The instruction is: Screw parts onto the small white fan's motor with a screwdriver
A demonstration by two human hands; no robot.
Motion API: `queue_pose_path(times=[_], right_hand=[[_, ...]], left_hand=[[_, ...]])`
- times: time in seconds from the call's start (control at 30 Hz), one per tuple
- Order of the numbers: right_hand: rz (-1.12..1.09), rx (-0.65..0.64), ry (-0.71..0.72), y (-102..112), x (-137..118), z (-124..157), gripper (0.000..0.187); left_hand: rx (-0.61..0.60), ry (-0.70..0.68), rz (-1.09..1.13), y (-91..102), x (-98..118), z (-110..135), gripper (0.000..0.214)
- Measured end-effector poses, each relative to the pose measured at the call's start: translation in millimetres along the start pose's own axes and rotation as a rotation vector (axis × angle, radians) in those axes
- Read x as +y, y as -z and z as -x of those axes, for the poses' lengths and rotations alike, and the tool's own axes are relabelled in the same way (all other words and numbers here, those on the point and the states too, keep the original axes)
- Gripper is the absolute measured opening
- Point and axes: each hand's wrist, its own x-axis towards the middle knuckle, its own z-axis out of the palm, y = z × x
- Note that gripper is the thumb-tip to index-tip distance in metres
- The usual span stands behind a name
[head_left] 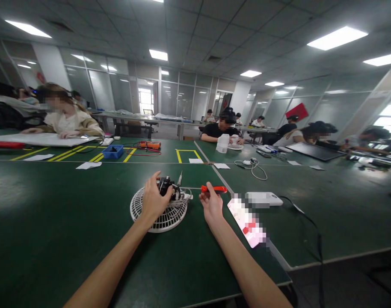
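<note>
A round white fan grille [165, 222] lies flat on the green table. On top of it sits a black fan motor [165, 185] with white wires and fittings [184, 196] on its right side. My left hand [153, 199] is wrapped over the motor, thumb on the near side and fingers on the far side. In my right hand [212, 205] is a screwdriver with a red-orange handle [216, 189]; its shaft points left and reaches the wired side of the motor. Whether the tip sits in a screw is too small to tell. A thin pointed piece [180, 177] stands up behind the wires.
Right of my right hand lie a phone [243, 222] and a white power bank [264, 199] with a black cable [306, 216]. Farther back are a blue bin [113, 152], an orange meter [149, 145] and a white cable [259, 171]. Co-workers sit across the table.
</note>
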Motion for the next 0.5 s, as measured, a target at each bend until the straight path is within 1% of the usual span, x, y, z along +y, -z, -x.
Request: queue_pose_path(times=[0.2,0.4,0.5], right_hand=[[-0.037,-0.045,-0.012,3.4,1.1,-2.3,0.032],[-0.095,-0.105,-0.046,6.9,1.4,-9.1,0.026],[-0.079,-0.103,-0.058,6.2,3.4,-8.7,0.028]], left_hand=[[0.013,0.011,-0.021,0.0,-0.5,0.0,0.050],[0.013,0.016,-0.017,-2.3,-2.9,0.7,0.048],[0.017,0.002,-0.026,-3.1,-3.4,1.3,0.048]])
